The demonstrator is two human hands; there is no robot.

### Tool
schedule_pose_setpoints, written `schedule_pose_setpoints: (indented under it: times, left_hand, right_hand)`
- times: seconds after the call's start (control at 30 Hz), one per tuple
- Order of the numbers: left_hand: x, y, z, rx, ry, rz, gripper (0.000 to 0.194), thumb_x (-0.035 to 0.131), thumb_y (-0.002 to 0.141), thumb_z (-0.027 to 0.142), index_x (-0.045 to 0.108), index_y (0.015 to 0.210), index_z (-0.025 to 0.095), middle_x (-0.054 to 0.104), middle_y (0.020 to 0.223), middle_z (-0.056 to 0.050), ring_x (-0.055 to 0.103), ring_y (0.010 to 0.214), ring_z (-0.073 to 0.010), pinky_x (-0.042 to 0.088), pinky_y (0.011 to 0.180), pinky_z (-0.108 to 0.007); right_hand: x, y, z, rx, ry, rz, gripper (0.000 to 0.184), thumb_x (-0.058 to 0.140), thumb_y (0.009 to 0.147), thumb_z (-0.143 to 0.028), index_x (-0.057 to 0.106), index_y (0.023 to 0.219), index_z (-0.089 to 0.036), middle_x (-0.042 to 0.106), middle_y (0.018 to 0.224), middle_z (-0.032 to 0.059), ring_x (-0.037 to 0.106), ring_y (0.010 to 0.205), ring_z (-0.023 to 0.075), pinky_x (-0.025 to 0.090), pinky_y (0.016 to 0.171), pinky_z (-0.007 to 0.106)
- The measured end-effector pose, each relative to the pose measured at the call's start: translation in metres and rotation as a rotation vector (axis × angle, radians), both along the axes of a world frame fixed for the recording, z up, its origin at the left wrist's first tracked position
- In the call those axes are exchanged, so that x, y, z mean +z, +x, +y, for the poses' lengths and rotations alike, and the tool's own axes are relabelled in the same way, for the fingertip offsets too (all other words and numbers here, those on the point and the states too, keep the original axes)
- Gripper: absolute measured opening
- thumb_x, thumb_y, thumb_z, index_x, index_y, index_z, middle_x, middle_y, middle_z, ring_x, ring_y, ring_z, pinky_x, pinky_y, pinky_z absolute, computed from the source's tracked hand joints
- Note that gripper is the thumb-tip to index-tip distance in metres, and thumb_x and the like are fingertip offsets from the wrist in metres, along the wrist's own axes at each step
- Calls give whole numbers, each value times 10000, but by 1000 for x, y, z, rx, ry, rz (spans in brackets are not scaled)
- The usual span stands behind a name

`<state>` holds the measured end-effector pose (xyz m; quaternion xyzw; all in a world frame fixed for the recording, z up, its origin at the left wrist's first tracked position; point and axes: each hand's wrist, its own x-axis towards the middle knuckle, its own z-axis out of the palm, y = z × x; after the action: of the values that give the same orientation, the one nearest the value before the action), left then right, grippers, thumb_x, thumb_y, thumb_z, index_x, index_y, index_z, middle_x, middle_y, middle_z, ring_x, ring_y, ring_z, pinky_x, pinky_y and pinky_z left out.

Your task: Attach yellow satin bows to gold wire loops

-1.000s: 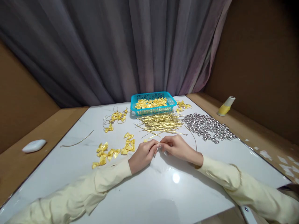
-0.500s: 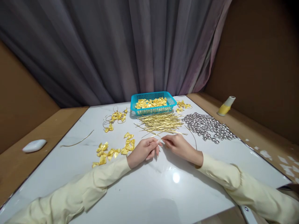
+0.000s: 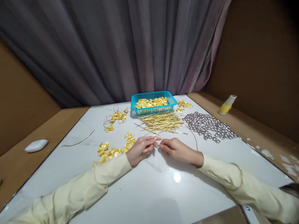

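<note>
My left hand (image 3: 141, 149) and my right hand (image 3: 176, 150) meet fingertip to fingertip in the middle of the white table (image 3: 149, 186). Both are pinched closed on something small and thin that I cannot make out. They rest just in front of a pile of gold wire ties (image 3: 161, 122). To the left of my left hand lie several yellow ribbon bows (image 3: 112, 151). A blue plastic basket (image 3: 153, 102) with more yellow bows stands behind the wire pile.
Silver beads (image 3: 209, 127) are spread at the right. More bows on gold loops (image 3: 116, 118) lie at the back left, a loose gold strand (image 3: 78, 142) further left. A white oval object (image 3: 36, 145) and a yellow spool (image 3: 226, 105) sit on the brown ledges. A grey curtain hangs behind.
Both hands shifted slightly and their fingers reworked the small piece between them; the left hand's fingers spread and then pinched again. Nothing else on the table moved.
</note>
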<state>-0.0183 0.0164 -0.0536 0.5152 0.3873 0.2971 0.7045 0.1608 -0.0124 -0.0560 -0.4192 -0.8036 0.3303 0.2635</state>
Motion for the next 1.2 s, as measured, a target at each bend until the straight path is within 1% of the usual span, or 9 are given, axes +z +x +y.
schedule_pose_setpoints:
  times: [0.23,0.3,0.4,0.53,0.7,0.83,0.93,1.1,1.2]
  left_hand:
    - [5,3,-9,-63,150,163,318,521,798,382,600,668,104,330,383,72,175,346,-29,109,388,-221]
    - [5,5,-11,-68,197,201,326,506,808,379,593,653,106,398,416,52,200,347,-28,129,388,-218]
    - [6,7,-13,-68,264,230,294,505,811,345,588,659,107,502,506,20,252,358,-24,169,389,-204]
    - [6,8,-14,-80,319,253,283,488,822,332,588,677,111,518,537,19,283,367,-28,207,395,-193]
    - [-2,5,-14,-108,399,268,272,450,847,339,607,798,123,542,621,4,327,415,-44,245,409,-187]
    - [-4,2,-15,-130,501,343,286,431,856,340,622,818,131,538,607,4,344,449,-59,277,432,-185]
    - [-2,1,-15,-135,596,420,266,436,851,312,636,821,140,581,630,-3,385,484,-72,317,472,-184]
    - [-3,1,-13,-140,695,490,256,442,840,277,651,916,149,648,680,-10,507,583,-102,389,590,-195]
    - [-3,1,-13,-140,718,517,251,447,831,254,673,849,147,656,672,-10,519,586,-103,389,593,-191]
  right_hand:
    - [2,1,0,-41,43,13,224,383,858,-164,533,692,-165,538,562,-14,465,514,96,336,541,208]
    - [2,1,0,-53,40,10,224,388,858,-176,529,684,-163,540,562,-11,468,517,96,331,534,207]
    - [1,2,0,-48,31,8,222,390,853,-176,525,677,-160,538,563,-12,466,513,93,326,525,205]
    - [2,3,1,-51,6,6,216,401,842,-181,527,668,-158,541,567,-12,468,518,93,326,521,207]
    - [6,4,2,-59,-60,21,214,403,838,-190,532,672,-157,558,564,-15,466,496,89,340,522,208]
    - [5,5,3,-58,-120,50,202,407,834,-186,543,688,-152,557,547,-19,442,450,76,339,499,201]
    - [5,5,4,-53,-156,73,202,405,829,-180,544,687,-148,551,542,-21,425,429,67,331,479,192]
    - [6,6,4,-39,-210,90,200,396,823,-166,553,702,-140,531,521,-28,404,413,60,320,465,185]
    - [7,6,4,-35,-218,86,208,396,824,-168,567,710,-136,524,508,-28,401,420,64,311,468,189]
